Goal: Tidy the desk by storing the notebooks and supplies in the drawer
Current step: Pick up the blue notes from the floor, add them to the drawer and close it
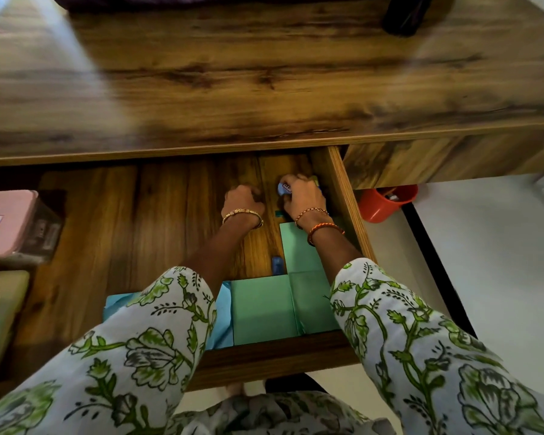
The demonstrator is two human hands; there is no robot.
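Head view: right hand [302, 196] fingers curl round a blue item [283, 188] (label unreadable).

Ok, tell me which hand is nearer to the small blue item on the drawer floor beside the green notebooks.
Left, narrowly. The left hand sits up and left of the small blue item, fingers curled. The right hand, gripping a small blue-capped object, sits farther back toward the drawer's right wall.

I see both arms stretched forward, wrists nearly side by side. My left hand [242, 200] is curled into a fist. My right hand [300, 196], just beside it, has its fingers bent downward.
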